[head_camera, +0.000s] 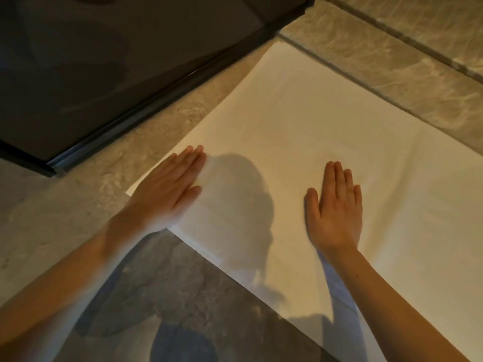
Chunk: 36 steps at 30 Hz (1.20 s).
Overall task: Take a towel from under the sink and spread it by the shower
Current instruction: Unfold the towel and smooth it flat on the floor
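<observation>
Nearest the camera, two bare forearms reach out over the mottled stone-tile floor point(78, 205). The left hand point(167, 189) lies flat, fingers straight and together, on the near-left corner of the white rectangular cloth towel point(300, 126). The right hand point(335, 205) presses palm-down, fingers straight, further right on the towel. The towel lies open on the floor, its far-left edge running just beside the dark metal shower door track point(146, 111) and glass. The step in hand looks like the final smoothing; next, the hands likely need only sweep outward over remaining creases.
</observation>
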### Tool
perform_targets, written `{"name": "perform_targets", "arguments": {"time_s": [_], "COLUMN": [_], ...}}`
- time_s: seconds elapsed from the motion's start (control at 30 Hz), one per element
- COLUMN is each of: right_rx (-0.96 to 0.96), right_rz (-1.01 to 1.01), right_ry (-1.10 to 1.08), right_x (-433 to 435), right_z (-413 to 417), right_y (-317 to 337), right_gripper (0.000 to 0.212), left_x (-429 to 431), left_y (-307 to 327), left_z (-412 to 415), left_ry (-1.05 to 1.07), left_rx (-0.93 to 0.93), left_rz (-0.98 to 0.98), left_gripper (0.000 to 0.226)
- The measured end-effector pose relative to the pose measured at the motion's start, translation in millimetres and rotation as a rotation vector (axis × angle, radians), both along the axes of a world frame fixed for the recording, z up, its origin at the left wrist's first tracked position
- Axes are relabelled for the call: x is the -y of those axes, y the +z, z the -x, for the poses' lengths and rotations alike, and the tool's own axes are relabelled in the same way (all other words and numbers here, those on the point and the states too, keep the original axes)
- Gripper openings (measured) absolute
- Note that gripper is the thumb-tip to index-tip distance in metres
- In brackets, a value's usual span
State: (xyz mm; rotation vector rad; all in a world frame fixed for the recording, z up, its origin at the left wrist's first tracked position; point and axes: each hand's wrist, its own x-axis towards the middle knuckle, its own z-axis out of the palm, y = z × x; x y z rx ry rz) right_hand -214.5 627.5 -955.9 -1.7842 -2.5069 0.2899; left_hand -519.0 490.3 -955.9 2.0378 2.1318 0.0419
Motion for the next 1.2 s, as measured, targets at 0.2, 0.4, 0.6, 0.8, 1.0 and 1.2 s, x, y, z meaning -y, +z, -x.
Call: {"name": "perform_targets", "arguments": {"time_s": [0.2,0.4,0.6,0.8,1.0,1.2], "right_rx": [0.004,-0.031,-0.228,-0.406,-0.069,0.016], "right_rz": [-0.015,-0.017,-0.003,0.008,-0.018,0.004], "right_ry": [-0.013,-0.02,-0.056,-0.21,-0.188,-0.408], "right_x": [-1,-2,-14,-49,-61,-45], "right_z": [-2,0,-1,-7,-79,-172], "right_y": [-1,2,12,12,-5,3], "right_gripper": [0.067,0.065,0.059,0.05,0.062,0.06], "left_x": [-48,-175,-215,-219,-215,-215], "left_y": [14,25,4,-4,-5,-3], "left_z": [-63,-161,-174,-175,-172,-173], "left_ry": [-0.098,-0.371,-0.39,-0.345,-0.359,-0.339], "left_rx": [0.075,0.081,0.082,0.013,0.07,0.034], "left_rz": [-0.179,-0.23,-0.112,-0.136,-0.163,-0.152], "left_gripper": [0.063,0.057,0.052,0.052,0.056,0.062]}}
